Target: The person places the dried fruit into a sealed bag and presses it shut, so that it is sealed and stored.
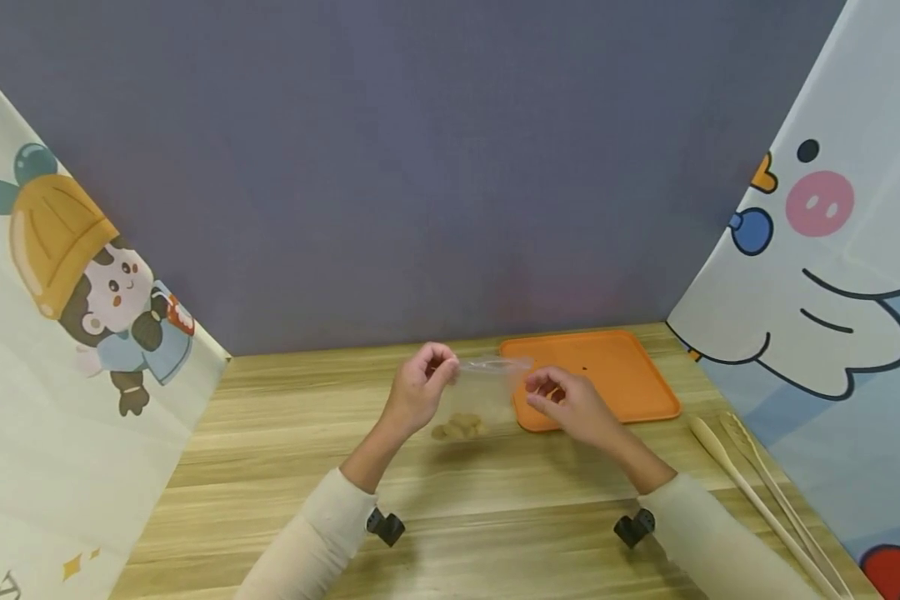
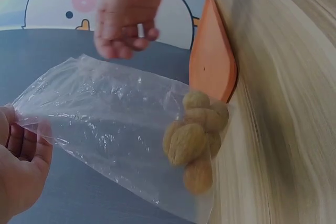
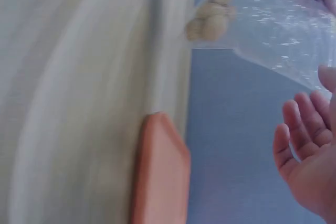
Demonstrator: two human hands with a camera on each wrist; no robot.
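Note:
My left hand (image 1: 418, 390) pinches a clear plastic bag (image 1: 487, 385) by one top corner, and the bag hangs above the table. Several walnuts (image 2: 187, 142) lie bunched in its bottom, seen through the film. At the far side of the bag's mouth is my right hand (image 1: 572, 406), its fingers loosely bent. In the left wrist view that right hand (image 2: 130, 17) is apart from the bag and slightly blurred. The right wrist view shows its palm (image 3: 315, 166) with nothing in it.
An orange tray (image 1: 615, 375) lies at the back right of the wooden table (image 1: 285, 467), partly behind my right hand. Two long wooden utensils (image 1: 757, 500) lie along the right edge. A grey panel (image 1: 420, 167) stands at the back, with printed sheets on both sides.

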